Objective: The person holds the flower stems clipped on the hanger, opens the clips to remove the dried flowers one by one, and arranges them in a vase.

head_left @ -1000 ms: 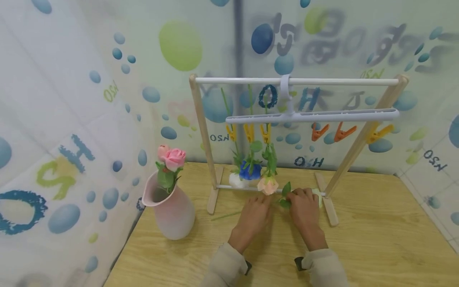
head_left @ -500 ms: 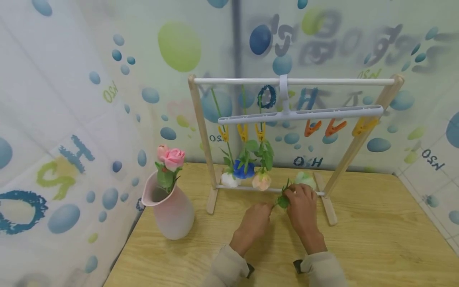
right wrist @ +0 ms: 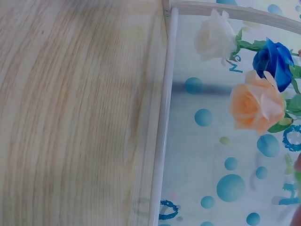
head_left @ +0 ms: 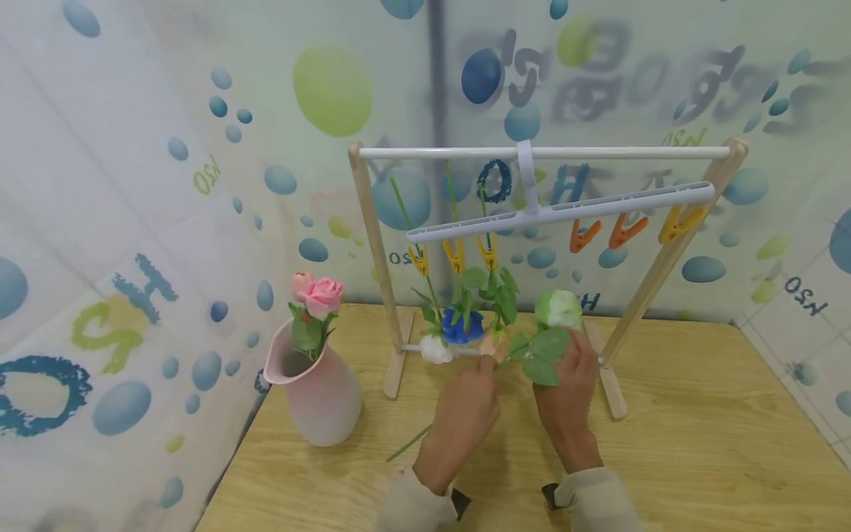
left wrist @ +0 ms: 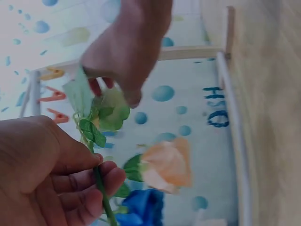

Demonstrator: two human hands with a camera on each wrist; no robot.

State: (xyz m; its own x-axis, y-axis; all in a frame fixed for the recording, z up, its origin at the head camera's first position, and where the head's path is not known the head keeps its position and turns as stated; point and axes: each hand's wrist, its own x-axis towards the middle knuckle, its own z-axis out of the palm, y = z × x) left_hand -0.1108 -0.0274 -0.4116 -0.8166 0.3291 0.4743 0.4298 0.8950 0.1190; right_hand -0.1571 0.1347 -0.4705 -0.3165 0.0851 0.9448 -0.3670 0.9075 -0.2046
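Within left hand [head_left: 465, 403], bloom [head_left: 558, 308] by right hand [head_left: 568, 393], green-white rose [head_left: 548, 344]

The vase [head_left: 322, 403] stands left of the held flower [head_left: 550, 345].

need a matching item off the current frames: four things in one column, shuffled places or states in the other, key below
1. pale green-and-white artificial rose
2. deep-blue artificial rose
3. pink-and-white vase
4. two orange plastic clips

A. standing upright, with pink artificial flowers in it
B. stem pinched by the left hand
C. hanging with no flower attached
D. hanging bloom-down from a yellow plastic clip

Pairs: 1-B, 2-D, 3-A, 4-C
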